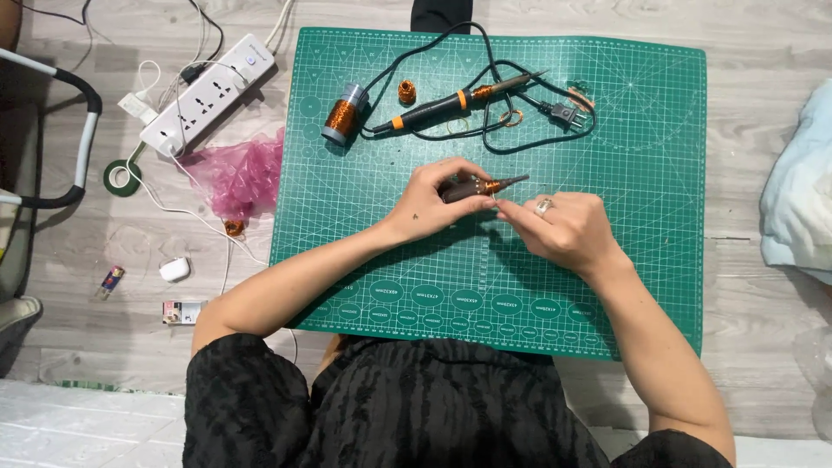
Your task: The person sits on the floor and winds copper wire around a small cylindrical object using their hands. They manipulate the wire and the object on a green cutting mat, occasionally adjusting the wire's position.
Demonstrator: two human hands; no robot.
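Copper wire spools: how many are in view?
3. A large spool lies at the green cutting mat's upper left, a small spool beside it, a tiny spool on the floor. More may be hidden.

Soft, even light fills the frame, bright without harshness. Shadows are faint: a thin dark one lies just under the hands at centre on the green cutting mat [607, 260]. The mat shows no glare. Focus is sharp at centre, while the lower corners look slightly soft and stretched.
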